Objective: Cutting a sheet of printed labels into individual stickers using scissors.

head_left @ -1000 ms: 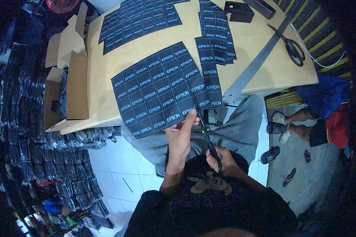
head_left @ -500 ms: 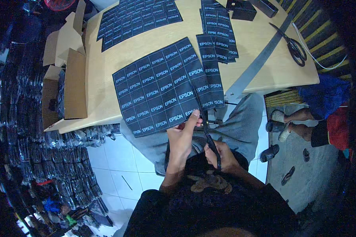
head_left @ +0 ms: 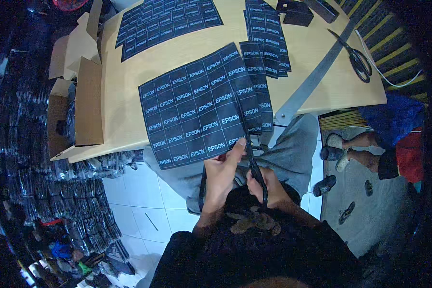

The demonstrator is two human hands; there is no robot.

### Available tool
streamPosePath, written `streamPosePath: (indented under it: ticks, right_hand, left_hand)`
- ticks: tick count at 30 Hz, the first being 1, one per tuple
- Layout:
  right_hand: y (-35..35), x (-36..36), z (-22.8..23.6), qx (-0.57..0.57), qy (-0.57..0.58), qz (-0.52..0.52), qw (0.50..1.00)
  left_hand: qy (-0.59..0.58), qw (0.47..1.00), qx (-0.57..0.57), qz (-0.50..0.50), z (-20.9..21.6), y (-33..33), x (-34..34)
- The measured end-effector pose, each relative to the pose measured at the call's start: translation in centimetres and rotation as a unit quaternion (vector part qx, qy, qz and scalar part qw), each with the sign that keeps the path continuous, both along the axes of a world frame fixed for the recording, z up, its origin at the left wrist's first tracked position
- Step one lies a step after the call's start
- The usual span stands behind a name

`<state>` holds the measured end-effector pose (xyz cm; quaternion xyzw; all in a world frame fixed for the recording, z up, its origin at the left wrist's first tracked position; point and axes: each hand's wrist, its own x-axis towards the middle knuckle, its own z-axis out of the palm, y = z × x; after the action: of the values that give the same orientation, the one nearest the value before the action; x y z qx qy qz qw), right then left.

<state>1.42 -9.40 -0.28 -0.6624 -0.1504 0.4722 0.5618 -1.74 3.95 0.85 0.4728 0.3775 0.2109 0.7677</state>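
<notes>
My left hand (head_left: 224, 177) pinches the lower right edge of a black sheet (head_left: 187, 110) printed with a grid of white-lettered labels. My right hand (head_left: 270, 188) is closed round the handles of black scissors (head_left: 257, 174). Their blades point away from me and run up along the sheet's right-hand column, close to my left thumb. The sheet is held over the table's near edge and my lap. Cut strips of the same black material (head_left: 258, 57) lie on the table just beyond the blades, partly covered by the sheet.
More black label sheets (head_left: 170, 29) lie at the table's far side. An open cardboard box (head_left: 89, 110) stands left. To the right are a long metal ruler (head_left: 317, 77), a second pair of scissors (head_left: 359, 62) and a black box (head_left: 295, 13). Another person's legs (head_left: 362, 158) show at the right.
The sheet has turned and shifted slightly to the right. The scissors' blades look closer together along the right-hand column, and both hands stay nearly in place.
</notes>
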Motion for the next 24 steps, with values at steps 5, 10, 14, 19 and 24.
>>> streamPosePath:
  ticks: [5,10,14,19,24]
  right_hand:
    - [0.2,-0.2,-0.7,0.034,0.008,-0.022,0.999]
    - [0.2,-0.4,-0.9,0.010,0.019,-0.029,0.999]
    - [0.3,-0.1,-0.8,0.028,0.017,-0.027,0.999]
    - [1.0,0.1,-1.1,0.107,-0.037,-0.029,0.993]
    - [0.9,0.1,0.0,0.046,0.009,-0.026,0.999]
  left_hand:
    - [-0.014,1.000,-0.008,-0.005,0.0,0.2,0.1]
    - [-0.014,1.000,-0.011,0.003,0.3,0.1,0.2]
    - [-0.034,0.999,-0.016,0.013,0.4,0.0,0.1]
    - [-0.025,0.999,-0.028,0.014,0.6,-0.5,-0.3]
    - [-0.037,0.999,-0.023,0.002,0.5,-0.5,-0.4]
